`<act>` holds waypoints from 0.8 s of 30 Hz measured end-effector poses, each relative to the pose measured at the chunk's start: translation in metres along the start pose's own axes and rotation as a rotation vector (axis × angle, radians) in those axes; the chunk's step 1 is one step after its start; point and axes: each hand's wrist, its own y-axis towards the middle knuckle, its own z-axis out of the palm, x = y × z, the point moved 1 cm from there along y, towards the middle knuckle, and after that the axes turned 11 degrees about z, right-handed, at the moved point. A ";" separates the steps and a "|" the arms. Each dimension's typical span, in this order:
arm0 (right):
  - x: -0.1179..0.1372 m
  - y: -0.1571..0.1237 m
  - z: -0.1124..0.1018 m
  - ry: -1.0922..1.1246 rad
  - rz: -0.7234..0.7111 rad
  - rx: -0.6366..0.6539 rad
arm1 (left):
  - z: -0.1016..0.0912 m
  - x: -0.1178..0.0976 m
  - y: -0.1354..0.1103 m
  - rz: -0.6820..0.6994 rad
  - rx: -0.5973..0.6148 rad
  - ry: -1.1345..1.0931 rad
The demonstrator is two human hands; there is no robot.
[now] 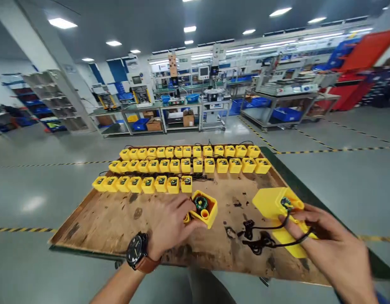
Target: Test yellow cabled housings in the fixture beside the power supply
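Three rows of plastic housings stand along the far end of a wooden board, with two loose housings nearer, one at each side of a tangled cable; steel shelving and workbenches stand beyond on the factory floor.

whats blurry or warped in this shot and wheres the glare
In the head view, the right hand is motion-blurred at the frame edge; the wide lens bends the wooden board and far shelving; ceiling lights leave glare on the grey floor.
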 end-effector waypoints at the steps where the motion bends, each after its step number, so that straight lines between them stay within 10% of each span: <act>1: -0.008 0.008 0.002 -0.033 0.000 0.007 | 0.011 0.001 0.013 -0.003 0.007 -0.054; 7: -0.067 0.044 0.021 -0.328 0.077 -0.023 | 0.080 0.014 0.062 -0.147 0.068 -0.254; 13: -0.125 0.054 0.049 -0.618 0.132 -0.067 | 0.141 0.041 0.057 -0.257 0.326 -0.256; 24: -0.128 0.043 0.040 -0.585 0.088 0.041 | 0.161 0.054 0.111 -0.245 0.414 -0.332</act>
